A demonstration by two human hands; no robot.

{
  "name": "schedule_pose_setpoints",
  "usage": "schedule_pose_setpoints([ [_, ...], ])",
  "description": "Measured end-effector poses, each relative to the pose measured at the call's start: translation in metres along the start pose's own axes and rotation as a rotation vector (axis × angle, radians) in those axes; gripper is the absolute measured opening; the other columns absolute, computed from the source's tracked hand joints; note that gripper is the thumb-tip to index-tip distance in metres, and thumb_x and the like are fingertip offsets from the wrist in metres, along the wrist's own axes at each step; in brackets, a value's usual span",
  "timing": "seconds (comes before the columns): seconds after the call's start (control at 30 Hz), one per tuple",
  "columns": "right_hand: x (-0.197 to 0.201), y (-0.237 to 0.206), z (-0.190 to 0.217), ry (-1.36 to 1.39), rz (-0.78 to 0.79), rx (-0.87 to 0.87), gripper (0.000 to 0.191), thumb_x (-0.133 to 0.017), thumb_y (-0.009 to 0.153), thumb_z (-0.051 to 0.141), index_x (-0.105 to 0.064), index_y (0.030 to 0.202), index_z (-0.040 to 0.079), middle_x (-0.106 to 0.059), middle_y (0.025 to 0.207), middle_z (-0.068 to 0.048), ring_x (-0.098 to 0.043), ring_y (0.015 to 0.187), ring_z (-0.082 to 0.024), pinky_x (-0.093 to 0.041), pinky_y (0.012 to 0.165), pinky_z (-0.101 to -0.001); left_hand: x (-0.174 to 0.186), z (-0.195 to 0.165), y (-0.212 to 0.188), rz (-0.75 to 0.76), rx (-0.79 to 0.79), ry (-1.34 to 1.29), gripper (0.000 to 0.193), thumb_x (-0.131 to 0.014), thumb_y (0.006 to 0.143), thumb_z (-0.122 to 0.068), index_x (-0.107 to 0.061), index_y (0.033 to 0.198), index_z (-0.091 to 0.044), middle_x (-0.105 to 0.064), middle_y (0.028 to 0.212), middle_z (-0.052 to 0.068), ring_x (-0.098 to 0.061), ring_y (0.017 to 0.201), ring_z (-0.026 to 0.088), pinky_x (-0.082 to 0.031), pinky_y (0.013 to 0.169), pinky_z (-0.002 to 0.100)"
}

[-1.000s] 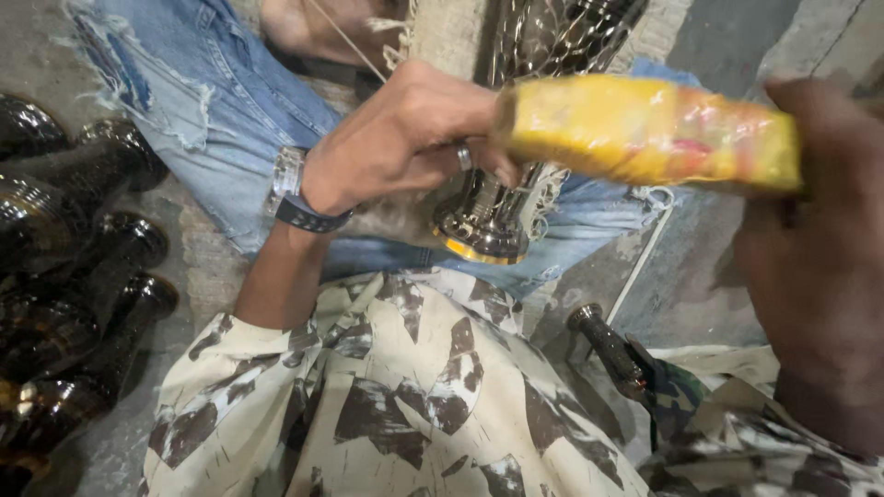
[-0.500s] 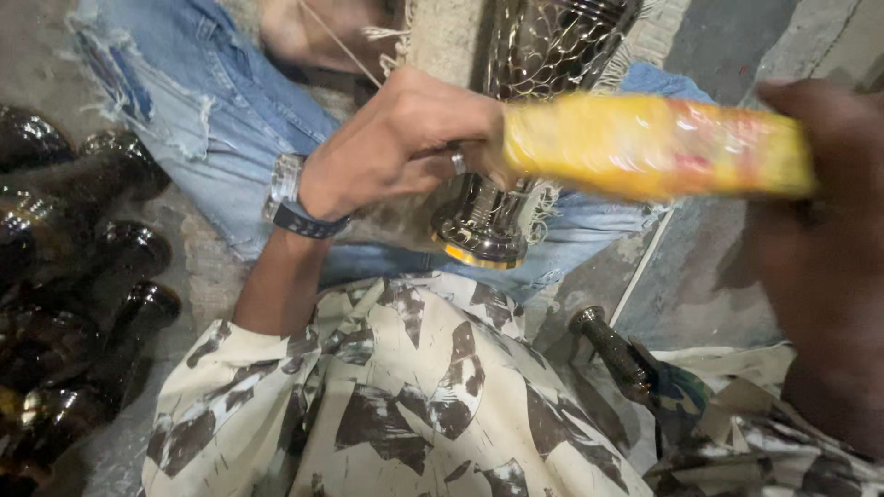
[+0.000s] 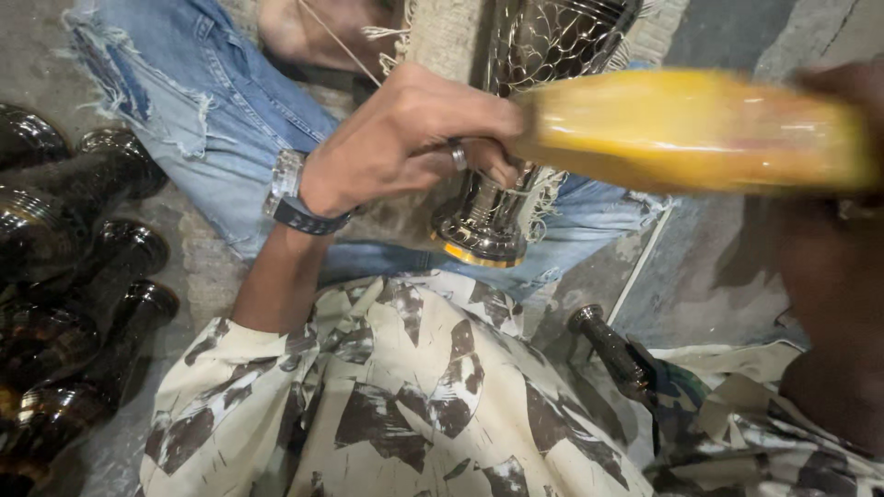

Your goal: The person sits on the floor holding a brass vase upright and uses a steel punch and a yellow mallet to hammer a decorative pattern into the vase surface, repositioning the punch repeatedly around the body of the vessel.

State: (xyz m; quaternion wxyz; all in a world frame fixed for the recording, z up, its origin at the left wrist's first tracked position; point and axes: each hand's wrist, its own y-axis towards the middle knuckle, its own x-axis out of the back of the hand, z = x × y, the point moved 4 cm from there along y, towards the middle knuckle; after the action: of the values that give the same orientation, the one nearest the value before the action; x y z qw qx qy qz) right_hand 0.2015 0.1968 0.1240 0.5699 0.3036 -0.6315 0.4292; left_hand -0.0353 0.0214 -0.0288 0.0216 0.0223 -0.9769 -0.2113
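Observation:
My left hand (image 3: 410,143), with a ring and a wristwatch, is closed around the lower stem of a shiny silver metal vessel (image 3: 516,120) with a netted pattern, which rests over my jeans-clad legs. My right hand (image 3: 843,248), dark and close to the camera at the right edge, holds a blurred yellow packet or cloth (image 3: 691,129) against the vessel's side. The top of the vessel is out of frame.
Several dark glossy metal vases (image 3: 74,294) lie on the floor at the left. A dark metal piece (image 3: 608,345) sticks out near my right knee. Torn blue jeans (image 3: 184,101) and a patterned cream shirt (image 3: 396,396) fill the middle.
The yellow packet has shifted slightly along the vessel and is now more blurred. My left hand keeps its grip on the stem.

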Motion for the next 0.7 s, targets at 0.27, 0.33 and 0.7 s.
schedule_pose_setpoints([
  [0.27, 0.002, -0.003, 0.009, 0.064, 0.009, 0.024, 0.024, -0.067, 0.106, 0.002, -0.059, 0.130, 0.000, -0.064, 0.101, -0.016, -0.067, 0.090, -0.025, -0.055, 0.078, -0.0333, 0.004, -0.006, -0.003, -0.074, -0.137, -0.013, 0.036, -0.057, 0.093, -0.008, -0.062, 0.126, 0.003, -0.075, 0.108, 0.013, -0.077, 0.097, 0.024, -0.061, 0.091, 0.037],
  [0.33, 0.005, 0.002, 0.015, 0.057, 0.004, 0.054, 0.027, -0.067, 0.106, 0.000, -0.058, 0.132, 0.000, -0.063, 0.105, -0.016, -0.067, 0.094, -0.024, -0.055, 0.081, -0.0327, 0.003, -0.003, -0.005, -0.052, -0.094, -0.008, 0.035, -0.056, 0.093, -0.003, -0.062, 0.128, 0.002, -0.077, 0.106, 0.009, -0.079, 0.101, 0.023, -0.062, 0.091, 0.035],
  [0.7, 0.007, 0.004, 0.016, 0.252, -0.027, -0.023, 0.029, -0.061, 0.110, -0.004, -0.052, 0.138, 0.000, -0.062, 0.124, -0.013, -0.067, 0.113, -0.022, -0.055, 0.096, -0.0293, -0.003, 0.004, -0.002, -0.068, -0.143, -0.062, 0.037, -0.053, 0.102, -0.003, -0.059, 0.138, 0.005, -0.074, 0.122, 0.016, -0.080, 0.101, 0.022, -0.066, 0.090, 0.030],
])
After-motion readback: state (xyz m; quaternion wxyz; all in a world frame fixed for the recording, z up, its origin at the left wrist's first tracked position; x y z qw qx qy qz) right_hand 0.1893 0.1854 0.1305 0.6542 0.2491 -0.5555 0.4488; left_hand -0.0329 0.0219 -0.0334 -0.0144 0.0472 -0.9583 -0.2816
